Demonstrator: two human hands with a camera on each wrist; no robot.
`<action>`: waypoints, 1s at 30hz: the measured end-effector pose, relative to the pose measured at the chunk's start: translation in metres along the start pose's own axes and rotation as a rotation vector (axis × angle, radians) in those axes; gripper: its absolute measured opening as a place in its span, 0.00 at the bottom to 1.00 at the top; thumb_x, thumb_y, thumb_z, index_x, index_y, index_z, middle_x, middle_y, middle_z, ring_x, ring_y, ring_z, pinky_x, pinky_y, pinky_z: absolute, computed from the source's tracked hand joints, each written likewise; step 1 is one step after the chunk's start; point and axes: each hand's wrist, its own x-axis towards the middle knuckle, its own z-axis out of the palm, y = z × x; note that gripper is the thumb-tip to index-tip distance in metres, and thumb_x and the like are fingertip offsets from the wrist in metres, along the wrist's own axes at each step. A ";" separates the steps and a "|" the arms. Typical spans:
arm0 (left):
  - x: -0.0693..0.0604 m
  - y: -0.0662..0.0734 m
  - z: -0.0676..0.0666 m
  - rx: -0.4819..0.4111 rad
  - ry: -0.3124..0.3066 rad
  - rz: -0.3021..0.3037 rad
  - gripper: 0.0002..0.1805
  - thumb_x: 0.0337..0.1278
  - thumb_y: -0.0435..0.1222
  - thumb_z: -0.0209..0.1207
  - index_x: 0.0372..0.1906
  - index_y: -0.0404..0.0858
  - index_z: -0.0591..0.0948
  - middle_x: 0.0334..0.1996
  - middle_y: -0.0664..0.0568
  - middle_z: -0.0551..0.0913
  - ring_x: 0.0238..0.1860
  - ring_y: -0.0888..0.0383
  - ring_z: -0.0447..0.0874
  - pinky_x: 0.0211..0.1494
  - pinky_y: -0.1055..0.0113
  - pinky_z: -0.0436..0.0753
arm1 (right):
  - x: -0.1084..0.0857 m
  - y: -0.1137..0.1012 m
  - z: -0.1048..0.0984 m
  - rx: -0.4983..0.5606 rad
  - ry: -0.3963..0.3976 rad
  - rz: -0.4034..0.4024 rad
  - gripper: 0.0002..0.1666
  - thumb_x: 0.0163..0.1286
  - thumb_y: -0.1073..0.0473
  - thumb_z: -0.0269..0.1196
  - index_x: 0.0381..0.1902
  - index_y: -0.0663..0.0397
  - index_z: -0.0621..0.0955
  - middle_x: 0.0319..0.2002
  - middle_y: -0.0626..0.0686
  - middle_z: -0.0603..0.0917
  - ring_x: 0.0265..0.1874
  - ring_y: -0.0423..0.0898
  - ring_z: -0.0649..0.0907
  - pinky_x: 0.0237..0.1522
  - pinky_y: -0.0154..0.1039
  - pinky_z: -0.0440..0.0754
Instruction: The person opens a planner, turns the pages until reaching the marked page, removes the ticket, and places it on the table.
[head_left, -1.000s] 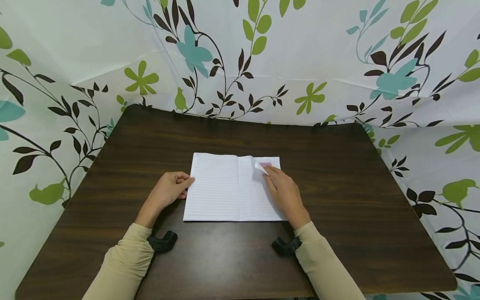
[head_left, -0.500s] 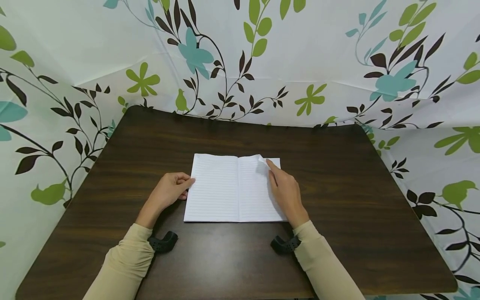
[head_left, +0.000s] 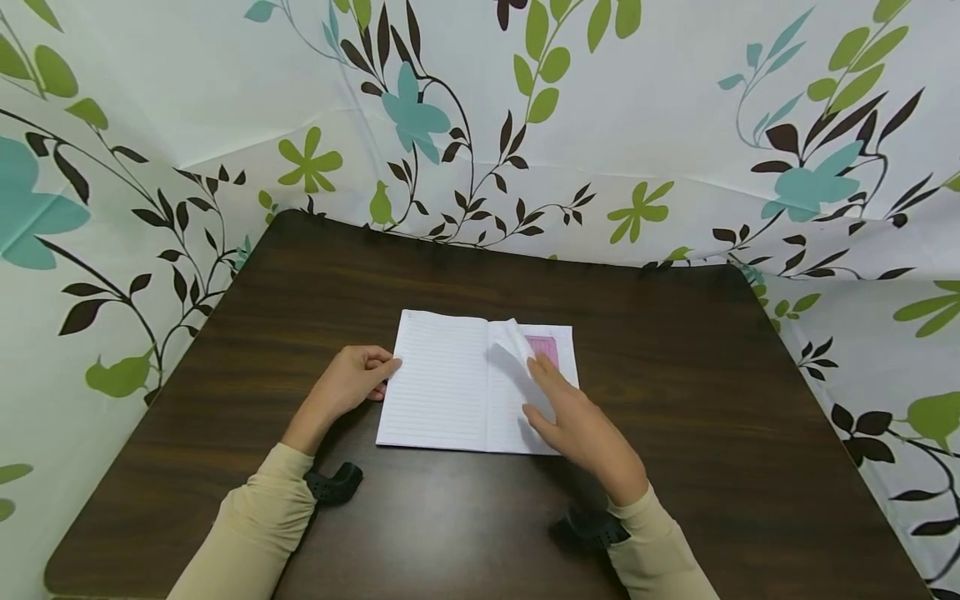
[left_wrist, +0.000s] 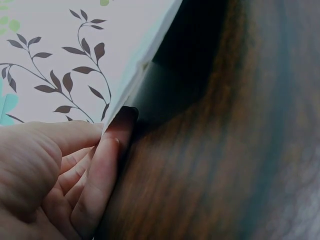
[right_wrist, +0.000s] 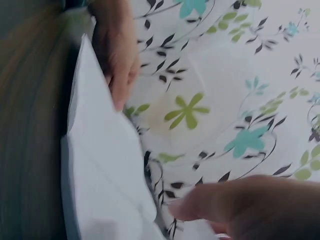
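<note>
An open notebook (head_left: 438, 383) with lined white pages lies on the dark wooden table. My left hand (head_left: 348, 383) pinches its left edge, thumb on top and fingers beneath; the left wrist view shows that edge (left_wrist: 131, 82) raised off the table. Over the right side, my right hand (head_left: 581, 425) touches a lifted, curling page (head_left: 517, 337) with extended fingers, its thumb spread apart. Beside that page a pink printed patch (head_left: 543, 346) shows on the sheet underneath. In the right wrist view the thumb (right_wrist: 192, 205) is near the paper, and the other fingers are mostly hidden.
A white curtain (head_left: 480, 125) with leaf and flower prints hangs behind the table (head_left: 675, 350) and along its sides. Dark wrist straps (head_left: 335, 485) sit at both cuffs.
My right hand has shifted from the upper right page corner, its thumb spreading, and the page now curls up leftward, exposing the pink patch again. The left hand keeps its hold. The head view has shifted slightly.
</note>
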 end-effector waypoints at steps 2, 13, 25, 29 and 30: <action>0.000 0.001 0.000 -0.001 0.007 0.000 0.18 0.76 0.42 0.60 0.53 0.29 0.85 0.30 0.51 0.87 0.28 0.62 0.83 0.34 0.72 0.87 | -0.003 -0.004 -0.001 0.054 -0.061 -0.030 0.45 0.77 0.57 0.63 0.83 0.61 0.56 0.84 0.61 0.50 0.83 0.58 0.57 0.79 0.60 0.62; -0.001 0.000 -0.002 0.008 0.010 0.005 0.19 0.76 0.42 0.60 0.53 0.29 0.85 0.30 0.50 0.88 0.28 0.62 0.83 0.34 0.72 0.87 | -0.006 -0.014 0.003 0.173 -0.239 -0.213 0.60 0.71 0.61 0.67 0.86 0.53 0.40 0.86 0.56 0.32 0.85 0.61 0.35 0.84 0.49 0.40; 0.000 0.000 -0.002 0.013 0.002 0.010 0.18 0.77 0.41 0.59 0.53 0.29 0.85 0.29 0.51 0.87 0.29 0.61 0.83 0.34 0.72 0.87 | 0.001 -0.018 0.027 0.001 -0.108 -0.279 0.59 0.65 0.74 0.66 0.85 0.58 0.46 0.86 0.58 0.39 0.85 0.61 0.40 0.86 0.44 0.37; 0.000 0.000 -0.001 0.014 0.000 0.003 0.18 0.77 0.42 0.59 0.53 0.29 0.85 0.30 0.51 0.87 0.28 0.61 0.83 0.34 0.72 0.87 | 0.000 -0.023 0.033 -0.004 -0.117 -0.301 0.58 0.65 0.73 0.66 0.85 0.59 0.46 0.86 0.60 0.38 0.85 0.63 0.40 0.82 0.66 0.49; 0.000 0.000 0.000 0.014 0.000 0.002 0.18 0.77 0.42 0.59 0.53 0.29 0.85 0.30 0.51 0.87 0.29 0.61 0.83 0.34 0.72 0.87 | -0.001 -0.024 0.034 -0.005 -0.119 -0.313 0.58 0.65 0.73 0.66 0.85 0.60 0.46 0.85 0.61 0.38 0.85 0.63 0.40 0.82 0.66 0.49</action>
